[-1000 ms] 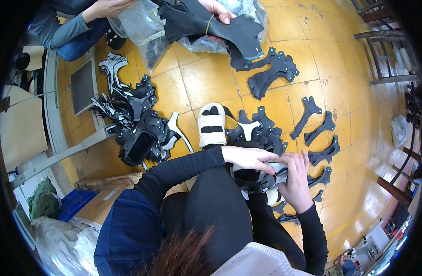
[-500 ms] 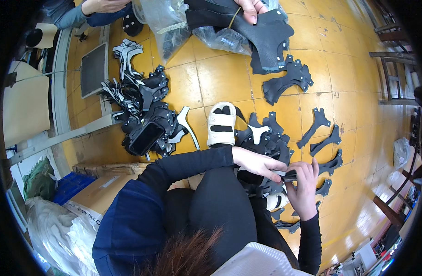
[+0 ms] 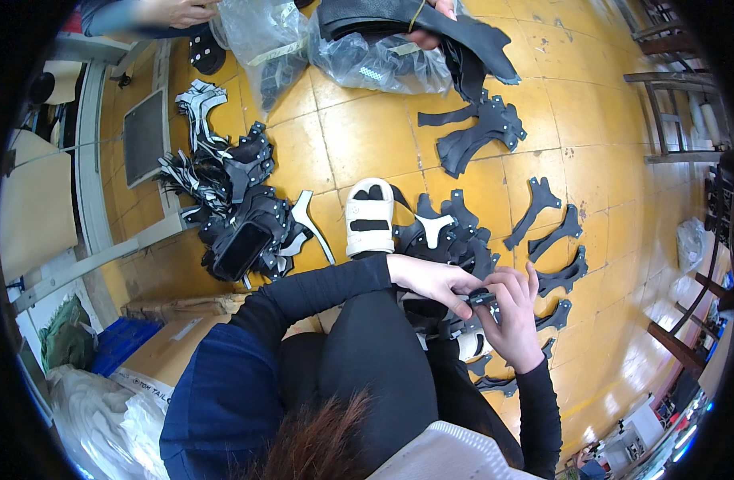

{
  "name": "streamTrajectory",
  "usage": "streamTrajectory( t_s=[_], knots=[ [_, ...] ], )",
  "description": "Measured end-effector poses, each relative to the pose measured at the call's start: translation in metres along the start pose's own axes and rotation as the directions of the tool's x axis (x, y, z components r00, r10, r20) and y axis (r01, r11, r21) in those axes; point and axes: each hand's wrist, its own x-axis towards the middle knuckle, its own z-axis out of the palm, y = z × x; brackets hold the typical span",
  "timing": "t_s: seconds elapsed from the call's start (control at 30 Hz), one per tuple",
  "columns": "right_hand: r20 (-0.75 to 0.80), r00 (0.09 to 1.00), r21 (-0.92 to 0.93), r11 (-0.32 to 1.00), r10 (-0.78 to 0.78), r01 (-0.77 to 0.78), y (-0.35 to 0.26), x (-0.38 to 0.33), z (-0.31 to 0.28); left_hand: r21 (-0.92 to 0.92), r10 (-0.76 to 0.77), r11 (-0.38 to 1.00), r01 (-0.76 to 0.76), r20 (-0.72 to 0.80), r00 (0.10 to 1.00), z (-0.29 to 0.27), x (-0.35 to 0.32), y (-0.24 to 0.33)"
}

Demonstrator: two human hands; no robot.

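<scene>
Black piece, pinched between thumbs and fingers of left hand and right hand, both nearly closed on it; outline mostly hidden by fingers, shape hard to make out; just beyond the grip, heap of dark cutouts; farther beyond, another person's hand, cut off above

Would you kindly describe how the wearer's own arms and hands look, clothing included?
The left hand and right hand wear no gloves. A close-fitting, wrinkled black left sleeve and matching right sleeve reach the wrists. A navy blue garment covers the left upper arm.
</scene>
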Motion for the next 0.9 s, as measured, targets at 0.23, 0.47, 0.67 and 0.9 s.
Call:
streamTrajectory(
  t_s=[0.23,0.47,0.67,0.9],
  knots=[
    [-0.085,0.988,0.055,0.990,0.132,-0.127,-0.012,0.003,-0.008,-0.009,-0.006,1.000,0.005,-0.065,0.998,-0.001,0.003,0.004],
    [0.046,0.998,-0.105,0.993,-0.040,0.045,0.004,-0.005,-0.010,0.161,0.009,0.987,0.018,-0.164,0.986,0.000,-0.001,0.004],
    [0.042,0.995,-0.079,0.993,0.090,-0.087,-0.008,-0.001,0.001,0.149,-0.005,0.989,0.026,-0.139,0.990,-0.002,-0.003,-0.003],
    [-0.289,0.955,-0.011,0.998,0.061,-0.067,0.006,-0.006,0.008,0.177,0.008,0.984,0.031,-0.216,0.976,-0.005,-0.001,-0.002]
  ],
)
